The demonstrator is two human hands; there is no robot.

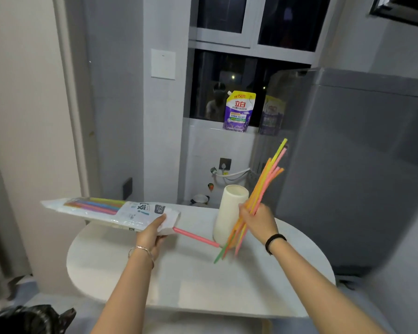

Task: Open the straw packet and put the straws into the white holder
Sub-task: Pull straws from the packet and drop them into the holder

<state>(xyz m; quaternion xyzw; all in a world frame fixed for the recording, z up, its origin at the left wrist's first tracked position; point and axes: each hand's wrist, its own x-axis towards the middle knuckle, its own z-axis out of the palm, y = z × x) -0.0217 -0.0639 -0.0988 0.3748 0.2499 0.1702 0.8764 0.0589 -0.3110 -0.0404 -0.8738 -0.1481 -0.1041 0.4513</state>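
Head view, the only one supplied. The left hand (152, 233) grips the straw packet (111, 212) at its open end, thumb laid on top; the remaining fingers curl beneath the film and are mostly hidden. The packet is held clear of the white table (179, 280), roughly level, its far end pointing left, with coloured straws visible inside through the clear film; the print on its label cannot be read. One pink straw (196, 237) projects from the open end and slopes down toward the foot of the white holder (229, 208); whether its tip touches the holder cannot be told. The right hand (258, 221) is closed round a loose bundle of straws (266, 182), seen from the back, so the fingertips are out of sight. The bundle is tilted, upper ends fanning up and right, lower ends blurred above the table in front of the holder. No straw in that bundle is seen inside the holder. The holder stands upright on the table's far side; hand and straws cover part of its right flank and base. On the window ledge behind stands a purple pouch (239, 112); a second pouch beside it is too hazy to make out. A grey appliance (360, 165) is cut off at right.
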